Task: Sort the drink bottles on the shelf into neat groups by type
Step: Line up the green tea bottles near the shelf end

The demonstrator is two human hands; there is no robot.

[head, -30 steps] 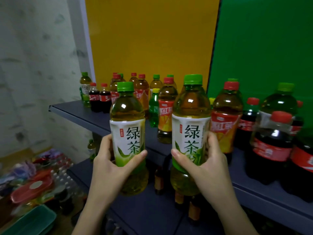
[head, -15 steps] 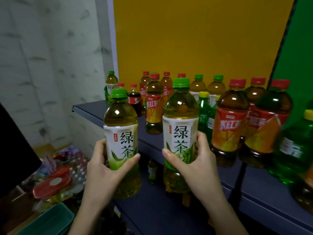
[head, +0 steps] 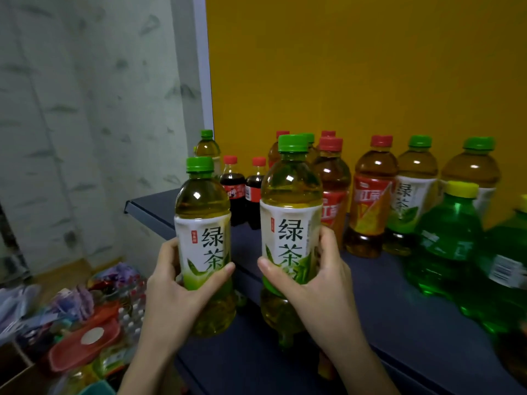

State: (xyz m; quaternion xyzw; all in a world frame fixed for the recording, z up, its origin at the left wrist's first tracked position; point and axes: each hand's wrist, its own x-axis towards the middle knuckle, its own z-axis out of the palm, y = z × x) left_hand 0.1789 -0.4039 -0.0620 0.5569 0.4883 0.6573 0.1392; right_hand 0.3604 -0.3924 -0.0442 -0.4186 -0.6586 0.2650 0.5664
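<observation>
The left hand (head: 174, 286) is wrapped round one green tea bottle (head: 202, 223), with the thumb across the front of the label. The right hand (head: 316, 283) holds a second green tea bottle (head: 291, 212) the same way. Both bottles stand straight up, caps at twelve o'clock, side by side but not touching. They seem to be held in the air just in front of the shelf (head: 399, 309). I cannot tell if their bottoms rest on anything. The other bottles stand on the shelf, mixed up. From the hands, two more green tea bottles (head: 413, 189) stand by the yellow wall (head: 342, 67) at about two o'clock, and the right hand is nearer to them. One more green tea bottle (head: 207, 146) stands alone in the back corner at about twelve o'clock from the left hand. Two small cola bottles (head: 232, 183) sit just in front of it. Red tea bottles (head: 370, 201) stand between the hands and the pair at two o'clock, so I think the held bottles will have to go over or around them. A green soda bottle (head: 447, 243) is at three o'clock, and another beside it is cut off at the edge. The fingers behind the labels are hidden. The right held bottle hides some bottles behind it. The pile of stuff (head: 79, 323) at eight o'clock is too blurry to name.
</observation>
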